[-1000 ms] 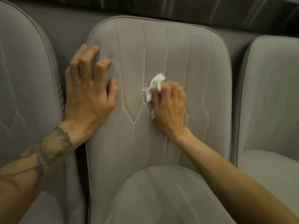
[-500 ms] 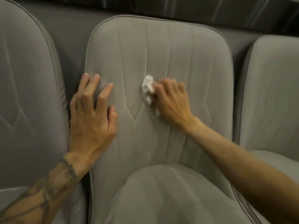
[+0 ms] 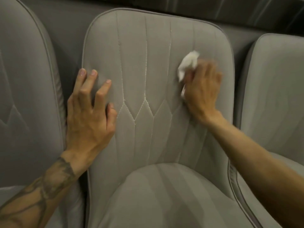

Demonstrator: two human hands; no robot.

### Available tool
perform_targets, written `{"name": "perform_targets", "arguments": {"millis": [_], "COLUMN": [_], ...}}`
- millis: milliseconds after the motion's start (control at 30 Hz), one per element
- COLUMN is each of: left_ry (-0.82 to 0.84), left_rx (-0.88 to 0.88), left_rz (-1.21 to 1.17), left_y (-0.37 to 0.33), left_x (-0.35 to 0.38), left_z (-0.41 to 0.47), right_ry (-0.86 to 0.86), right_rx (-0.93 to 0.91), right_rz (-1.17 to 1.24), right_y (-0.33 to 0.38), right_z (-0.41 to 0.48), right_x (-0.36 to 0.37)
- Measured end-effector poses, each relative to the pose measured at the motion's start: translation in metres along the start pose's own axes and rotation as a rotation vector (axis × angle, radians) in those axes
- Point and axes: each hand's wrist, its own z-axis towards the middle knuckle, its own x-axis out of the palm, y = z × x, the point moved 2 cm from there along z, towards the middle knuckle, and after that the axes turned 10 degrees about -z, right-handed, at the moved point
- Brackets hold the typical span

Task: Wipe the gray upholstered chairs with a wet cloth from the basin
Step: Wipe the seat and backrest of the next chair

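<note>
A gray upholstered chair [image 3: 144, 60] with stitched seams fills the middle of the head view. My right hand [image 3: 203, 89] holds a crumpled white cloth [image 3: 187, 64] against the right part of its backrest; the hand is blurred and the cloth sticks out past the fingertips. My left hand [image 3: 89, 116] rests on the backrest's left edge with fingers spread and lightly bent, holding nothing. The seat cushion [image 3: 164, 198] lies below both arms.
A second gray chair [image 3: 24, 89] stands close on the left and a third gray chair [image 3: 276, 96] close on the right, with narrow gaps between them. A gray panel [image 3: 69, 15] and a dark strip run behind the backrests. No basin is in view.
My right hand has slid the cloth from the backrest's center seam to its right side. My left hand has stayed on the left edge of the backrest.
</note>
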Motion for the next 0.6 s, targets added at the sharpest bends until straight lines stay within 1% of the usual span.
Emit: {"name": "perform_targets", "arguments": {"millis": [33, 67, 100, 133, 200, 267, 300, 333, 367, 433, 467, 500, 533, 567, 600], "left_ry": [-0.003, -0.003, -0.004, -0.007, -0.010, -0.008, -0.008, -0.009, -0.010, -0.010, -0.011, -0.010, -0.009, -0.011, -0.012], "left_rx": [0.000, 0.000, -0.001, -0.002, 0.001, 0.006, 0.004, 0.002, 0.002, 0.004, 0.006, 0.007, 0.006, 0.003, 0.002], "left_rz": [-0.003, -0.008, -0.009, -0.005, 0.000, 0.000, 0.000, 0.003, 0.005, 0.010, 0.014, 0.014, 0.012, 0.012, 0.016], "left_y": [0.000, 0.000, 0.000, 0.000, 0.000, -0.001, -0.001, -0.001, -0.001, 0.000, 0.000, 0.001, 0.001, 0.001, 0.001], "left_x": [0.000, 0.001, 0.001, 0.001, 0.002, 0.001, 0.001, 0.001, 0.001, 0.001, 0.001, 0.001, 0.001, 0.000, 0.000], "left_z": [0.000, 0.000, 0.001, 0.001, 0.001, 0.001, 0.001, 0.001, 0.001, 0.001, 0.002, 0.001, 0.002, 0.002, 0.002], "right_ry": [-0.070, -0.105, -0.111, -0.095, 0.000, 0.086, 0.079, 0.039, -0.016, -0.170, -0.206, -0.221, -0.203, -0.148, -0.057], "right_rx": [0.172, 0.285, 0.326, 0.310, 0.149, -0.016, -0.055, -0.044, 0.010, 0.197, 0.267, 0.271, 0.223, 0.133, 0.022], "right_rz": [0.004, 0.030, 0.081, 0.142, 0.250, 0.224, 0.207, 0.197, 0.202, 0.187, 0.182, 0.179, 0.193, 0.233, 0.282], "right_y": [-0.003, 0.003, 0.016, 0.035, 0.072, 0.082, 0.076, 0.070, 0.065, 0.056, 0.057, 0.063, 0.073, 0.085, 0.094], "right_z": [0.025, 0.041, 0.045, 0.038, 0.003, -0.023, -0.015, 0.004, 0.029, 0.080, 0.091, 0.088, 0.072, 0.045, 0.013], "right_x": [0.001, 0.000, 0.000, -0.002, -0.012, -0.021, -0.020, -0.017, -0.013, -0.006, -0.004, -0.002, -0.002, -0.004, -0.007]}}
